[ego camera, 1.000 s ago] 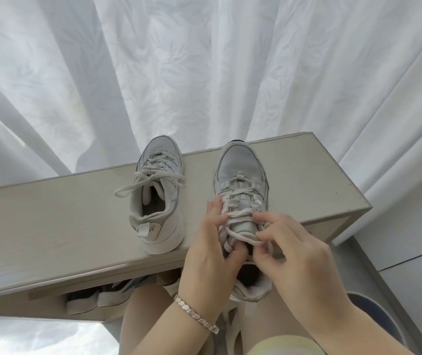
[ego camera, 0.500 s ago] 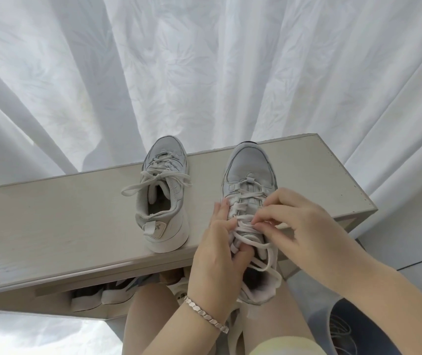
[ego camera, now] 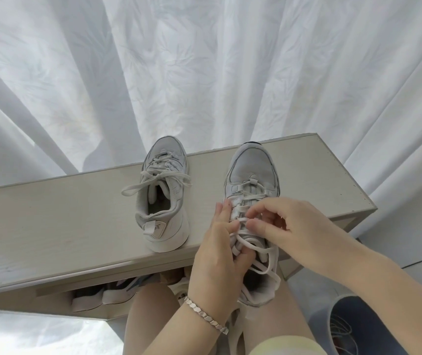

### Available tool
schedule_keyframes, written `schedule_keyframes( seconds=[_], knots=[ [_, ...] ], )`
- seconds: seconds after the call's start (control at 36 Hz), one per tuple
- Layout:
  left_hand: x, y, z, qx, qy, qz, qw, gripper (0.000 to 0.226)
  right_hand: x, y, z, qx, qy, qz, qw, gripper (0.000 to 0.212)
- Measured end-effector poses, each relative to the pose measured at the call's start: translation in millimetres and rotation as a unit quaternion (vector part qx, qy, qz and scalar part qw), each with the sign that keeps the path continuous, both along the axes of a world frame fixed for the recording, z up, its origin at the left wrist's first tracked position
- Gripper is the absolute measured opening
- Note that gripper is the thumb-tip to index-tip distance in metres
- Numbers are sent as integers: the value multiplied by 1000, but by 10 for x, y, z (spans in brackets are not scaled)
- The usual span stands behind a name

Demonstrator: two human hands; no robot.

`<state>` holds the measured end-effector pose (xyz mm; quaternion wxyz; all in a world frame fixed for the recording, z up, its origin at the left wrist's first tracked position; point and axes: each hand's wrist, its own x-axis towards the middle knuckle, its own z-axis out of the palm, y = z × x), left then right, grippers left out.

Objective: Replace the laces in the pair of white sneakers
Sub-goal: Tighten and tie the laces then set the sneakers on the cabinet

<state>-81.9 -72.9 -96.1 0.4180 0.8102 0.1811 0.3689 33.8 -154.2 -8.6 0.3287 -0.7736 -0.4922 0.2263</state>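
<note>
Two white sneakers stand on a pale wooden cabinet top (ego camera: 51, 226), toes pointing away from me. The left sneaker (ego camera: 162, 198) is laced, its loose lace ends spread to both sides. The right sneaker (ego camera: 252, 180) overhangs the near edge, heel over my lap. My left hand (ego camera: 220, 254), with a silver bracelet on the wrist, grips this shoe's left side. My right hand (ego camera: 284, 226) pinches a crossing of the white lace (ego camera: 258, 248) over the tongue. Loosened lace loops hang near the collar.
White curtains (ego camera: 204, 73) hang right behind the cabinet. Other shoes (ego camera: 107, 294) sit on the shelf under the top. A blue container (ego camera: 358, 326) holding thin cords stands at the lower right, beside my bare knees.
My right hand has moved from the lace near the collar up to a higher crossing toward the toe. The left hand keeps its hold on the shoe. The view has shifted slightly.
</note>
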Motion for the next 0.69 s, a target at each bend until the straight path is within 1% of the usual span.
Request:
schedule_keyframes(
  seconds=[0.06, 0.11, 0.19, 0.25, 0.31, 0.42, 0.5, 0.56, 0.61, 0.64, 0.67, 0.69],
  knots=[
    [-2, -5, -1, 9, 0, -1, 1000, 24, 15, 5, -7, -8, 15, -16, 1000, 7],
    [3, -9, -6, 15, -2, -2, 1000, 25, 13, 1, -30, -5, 21, -50, 999, 11],
    [16, -15, 0, 14, -3, -3, 1000, 25, -25, -21, -45, -9, -6, -108, 994, 21],
    [20, -17, -5, 24, -4, -5, 1000, 25, -58, -32, -43, -22, -40, -116, 992, 26],
    [17, -21, -9, 18, 0, -7, 1000, 25, -76, -36, -40, -11, -36, -104, 994, 27],
    [18, -30, 16, -20, 7, -1, 1000, 22, -83, -45, -78, 31, 49, -82, 995, 23],
    [24, -18, 32, -23, 6, 13, 1000, 23, -83, -83, -87, 71, 128, -72, 987, 16],
    [28, -7, 42, -20, 0, 21, 1000, 30, -72, -115, -79, 91, 207, -56, 972, 21],
    [26, -4, 41, -19, -6, 18, 1000, 36, -65, -142, -75, 110, 318, -44, 941, 26],
    [27, -7, 40, -24, -3, 14, 1000, 35, -64, -152, -82, 117, 357, -48, 925, 28],
    [30, -9, 35, -33, 2, 9, 999, 32, -62, -158, -95, 119, 373, -61, 918, 30],
    [34, -10, 34, -42, 7, 6, 999, 31, -61, -162, -105, 112, 368, -79, 920, 34]
  ],
)
